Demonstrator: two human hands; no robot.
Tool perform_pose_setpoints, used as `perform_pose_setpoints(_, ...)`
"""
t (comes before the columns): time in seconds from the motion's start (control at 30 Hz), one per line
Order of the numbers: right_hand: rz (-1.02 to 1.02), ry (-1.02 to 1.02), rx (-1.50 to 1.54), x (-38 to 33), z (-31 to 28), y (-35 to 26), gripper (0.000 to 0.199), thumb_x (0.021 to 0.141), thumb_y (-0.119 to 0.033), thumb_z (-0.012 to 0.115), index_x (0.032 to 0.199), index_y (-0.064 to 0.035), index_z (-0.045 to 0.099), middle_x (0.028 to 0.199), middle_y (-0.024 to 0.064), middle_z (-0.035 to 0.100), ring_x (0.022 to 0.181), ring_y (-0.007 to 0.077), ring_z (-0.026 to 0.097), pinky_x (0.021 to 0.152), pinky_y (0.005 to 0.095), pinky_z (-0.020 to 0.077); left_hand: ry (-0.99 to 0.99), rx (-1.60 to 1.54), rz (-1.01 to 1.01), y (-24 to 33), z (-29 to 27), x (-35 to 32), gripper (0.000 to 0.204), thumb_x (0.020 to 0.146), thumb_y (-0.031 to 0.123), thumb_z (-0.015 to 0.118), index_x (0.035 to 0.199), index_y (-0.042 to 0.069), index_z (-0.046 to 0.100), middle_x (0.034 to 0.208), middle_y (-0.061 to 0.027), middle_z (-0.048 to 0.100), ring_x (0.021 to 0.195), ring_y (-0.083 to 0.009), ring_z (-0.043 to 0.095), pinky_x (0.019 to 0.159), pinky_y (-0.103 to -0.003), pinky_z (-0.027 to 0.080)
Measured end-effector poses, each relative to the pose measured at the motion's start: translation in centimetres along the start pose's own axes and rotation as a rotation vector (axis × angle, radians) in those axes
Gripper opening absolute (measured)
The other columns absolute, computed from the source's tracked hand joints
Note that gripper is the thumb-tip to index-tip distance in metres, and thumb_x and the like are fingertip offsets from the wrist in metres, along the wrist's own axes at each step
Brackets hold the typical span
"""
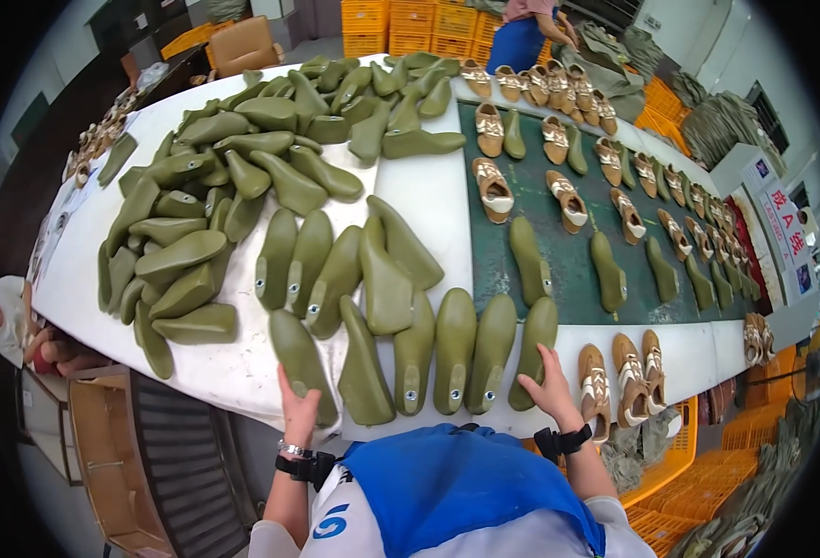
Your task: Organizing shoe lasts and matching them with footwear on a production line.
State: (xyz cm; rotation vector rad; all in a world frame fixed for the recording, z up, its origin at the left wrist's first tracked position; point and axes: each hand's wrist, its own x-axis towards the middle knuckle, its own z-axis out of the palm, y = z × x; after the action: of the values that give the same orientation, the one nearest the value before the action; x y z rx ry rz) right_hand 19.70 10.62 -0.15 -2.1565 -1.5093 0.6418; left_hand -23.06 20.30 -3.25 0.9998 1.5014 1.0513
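Near the bottom centre of the frame, the left hand [298, 409] is resting open, palm down, on the heel end of an olive-green shoe last [303, 365] that is lying at the left end of a near row; the fingers are pressing flat on it rather than curling around it, seemingly to steady or slide it. The right hand [549, 386] is doing the same a little right of centre, spread loosely over the lower end of another green last [533, 349] at the right end of that row, not clenching it. Between the two hands several more lasts are lying side by side, toes pointing away, apparently so they are sitting in a neat line along the near edge of the white tabletop [242, 372].

Filling the upper left, a loose heap of green lasts [224, 186] is sprawling in no order. Right of centre, a dark green belt [559, 251] is carrying tan and white sandals [493, 189] and single lasts spaced apart, each standing clear of its neighbours. Just right of the right hand, three finished sandals [624, 381] are sitting together. At the top, another person in a blue apron [517, 42] is standing by orange crates [410, 23]
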Motion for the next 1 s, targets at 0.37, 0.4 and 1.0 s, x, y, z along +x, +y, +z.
perform_pose_setpoints(0.37,-0.040,0.127,-0.149,0.0,2.2,-1.4,0.063,0.071,-0.009,0.061,0.128,-0.0081,0.037,0.124,0.0171,0.045,0.109,0.0381,0.049,0.090,0.0409,0.0429,-0.212,0.333,0.178,-0.7,0.3,-3.8,0.085,0.065,0.009,0.062,0.137,-0.005,0.017,0.134,-0.0260,0.030,0.126,-0.0357,0.033,0.104,-0.035,0.029)
perform_pose_setpoints(0.4,-0.041,0.115,-0.160,0.0,2.1,-1.8,0.063,0.071,-0.008,0.060,0.129,-0.0078,0.036,0.123,0.0184,0.045,0.108,0.0385,0.049,0.089,0.0414,0.0434,-0.194,0.415,0.263,-1.3,0.8,-3.3,0.084,0.066,0.010,0.063,0.136,-0.005,0.018,0.135,-0.0267,0.030,0.126,-0.0360,0.032,0.105,-0.035,0.027)
perform_pose_setpoints(1.0,-0.021,0.103,-0.210,0.2,2.1,-0.7,0.067,0.076,-0.017,0.060,0.136,-0.0126,0.031,0.130,0.0371,0.032,0.107,0.0476,0.048,0.088,0.0442,0.0437,0.859,0.026,-0.385,-1.4,-12.1,22.0,0.087,0.064,0.029,0.076,0.130,-0.004,0.029,0.126,-0.0253,0.045,0.117,-0.0376,0.044,0.099,-0.041,0.037)
